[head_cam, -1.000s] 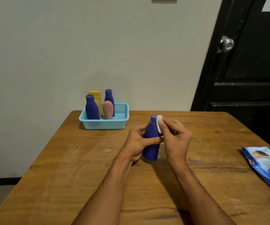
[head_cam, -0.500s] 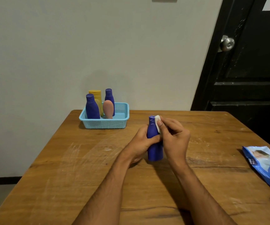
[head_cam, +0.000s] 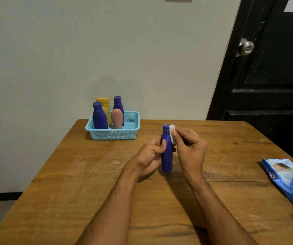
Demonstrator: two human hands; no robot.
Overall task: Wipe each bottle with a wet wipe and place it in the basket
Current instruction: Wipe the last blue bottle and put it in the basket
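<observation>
A dark blue bottle [head_cam: 167, 152] stands upright over the middle of the wooden table [head_cam: 71, 183]. My left hand [head_cam: 149, 156] grips its left side with thumb and fingers curled round it. My right hand [head_cam: 190, 149] pinches a small folded white wet wipe [head_cam: 172, 134] against the bottle's neck and upper right side. The light blue basket [head_cam: 124, 133] sits at the table's far left edge, apart from both hands. In it stand two blue bottles [head_cam: 99, 117], a yellow bottle [head_cam: 104, 103] and a pink bottle [head_cam: 117, 119].
A blue pack of wet wipes [head_cam: 290, 181] lies at the table's right edge. A grey wall rises behind the table, and a black door with a metal knob [head_cam: 246, 47] is at the right.
The bottle has turned in my left hand and stands more upright, showing its narrow side. My right hand with the wipe stays at the bottle's neck, shifted slightly right.
</observation>
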